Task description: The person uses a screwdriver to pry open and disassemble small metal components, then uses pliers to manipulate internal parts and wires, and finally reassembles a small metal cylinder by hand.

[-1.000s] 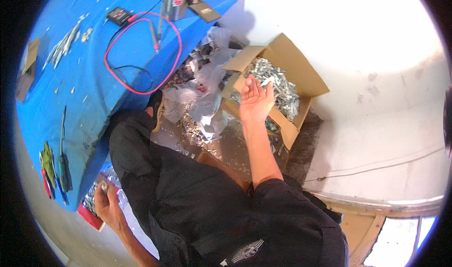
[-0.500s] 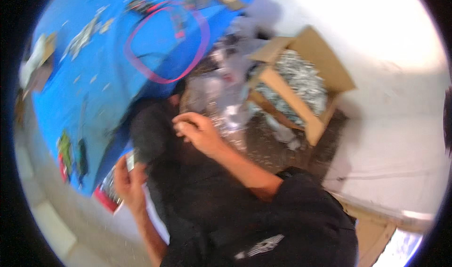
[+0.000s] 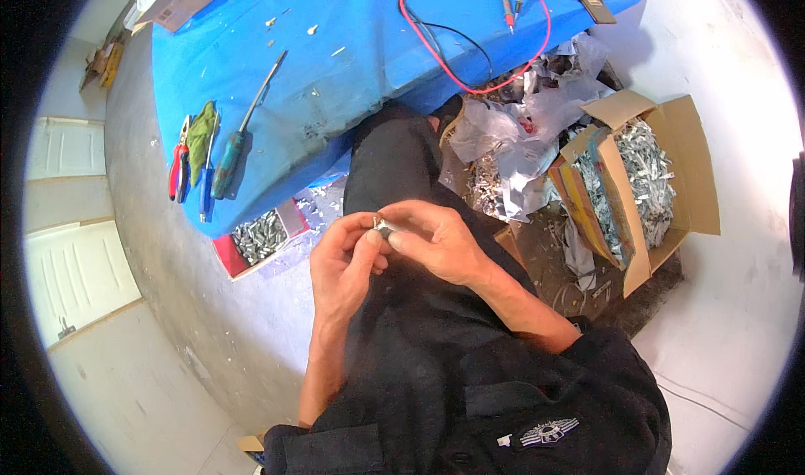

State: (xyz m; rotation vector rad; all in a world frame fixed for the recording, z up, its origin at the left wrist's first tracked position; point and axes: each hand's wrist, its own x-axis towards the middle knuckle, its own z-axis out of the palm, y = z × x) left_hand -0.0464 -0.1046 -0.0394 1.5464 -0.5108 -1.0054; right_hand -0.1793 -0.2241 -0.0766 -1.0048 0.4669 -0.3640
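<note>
Over my lap, my left hand (image 3: 341, 261) and my right hand (image 3: 438, 244) meet at the fingertips. Between them they pinch a small metal piece (image 3: 384, 228), silvery with a darker lower end. Fingers cover most of it, so its exact kind does not show. Both thumbs press on it from the near side. Below the table edge, left of my left hand, a red-sided box (image 3: 228, 257) holds many small grey metal pieces (image 3: 262, 238).
On the blue-covered table (image 3: 335, 85) lie a screwdriver (image 3: 228, 163), a blue-handled tool (image 3: 205, 194), red-handled pliers (image 3: 175, 171), a green cloth (image 3: 200, 135) and a red cable loop (image 3: 442, 66). To my right stands an open cardboard box (image 3: 698, 169) of metal strips, beside crumpled plastic (image 3: 537, 110).
My hands, apart before, have come together over my lap. The small piece from my left hand appears to be between both now. The view has swung left and sharpened.
</note>
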